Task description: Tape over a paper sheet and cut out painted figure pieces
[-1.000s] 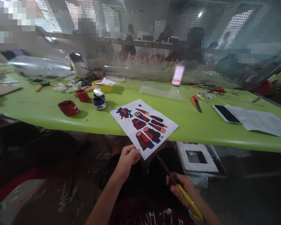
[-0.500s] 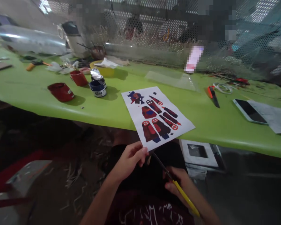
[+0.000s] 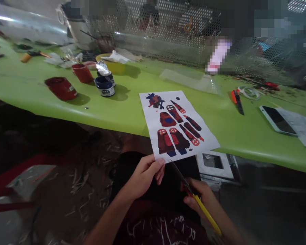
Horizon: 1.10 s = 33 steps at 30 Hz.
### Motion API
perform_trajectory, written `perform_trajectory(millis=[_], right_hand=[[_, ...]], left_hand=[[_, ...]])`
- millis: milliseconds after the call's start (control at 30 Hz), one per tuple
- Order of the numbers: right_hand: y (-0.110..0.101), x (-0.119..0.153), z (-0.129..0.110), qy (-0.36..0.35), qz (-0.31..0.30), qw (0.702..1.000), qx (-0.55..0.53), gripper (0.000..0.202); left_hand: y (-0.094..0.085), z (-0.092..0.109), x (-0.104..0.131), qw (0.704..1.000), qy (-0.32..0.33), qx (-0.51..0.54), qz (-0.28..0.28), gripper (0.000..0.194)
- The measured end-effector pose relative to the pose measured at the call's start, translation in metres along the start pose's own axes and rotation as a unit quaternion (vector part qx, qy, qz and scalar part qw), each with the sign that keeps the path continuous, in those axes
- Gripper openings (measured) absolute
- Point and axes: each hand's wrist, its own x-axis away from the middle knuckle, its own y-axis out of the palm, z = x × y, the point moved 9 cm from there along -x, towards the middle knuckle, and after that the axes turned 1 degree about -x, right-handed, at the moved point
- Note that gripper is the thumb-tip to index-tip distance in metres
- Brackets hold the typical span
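Note:
A white sheet of paper (image 3: 153, 126) printed with dark red and blue cut-out shapes lies partly over the table's front edge. My left hand (image 3: 146, 173) pinches its near corner between thumb and fingers. In my right hand (image 3: 199, 192) is a pair of scissors (image 3: 206, 212) with yellow handles, the fingers closed around it near the pivot. The dark blades point up and to the left, their tips at the sheet's near edge, just right of my left thumb. Whether the blades have entered the paper I cannot tell.
On the green table (image 3: 112, 119) stand red cans (image 3: 62, 92) and a blue paint jar (image 3: 105, 86), left of the sheet. An orange utility knife (image 3: 237, 101), a coil of white cord (image 3: 249, 92) and a phone (image 3: 277, 119) lie to the right. Scraps litter the floor.
The sheet, both hands and the scissors sit slightly further right in view, while the table items on the left shift up and left as the view turns. Both hands keep their holds.

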Motion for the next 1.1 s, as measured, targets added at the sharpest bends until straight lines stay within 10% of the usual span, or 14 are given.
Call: perform_trajectory(millis=[1100], right_hand=[[0.019,0.008,-0.015,0.024,0.01,1.0,-0.01,0.065]], left_hand=[[0.008,-0.01,0.004,0.998,0.007,0.048,0.04,0.041]])
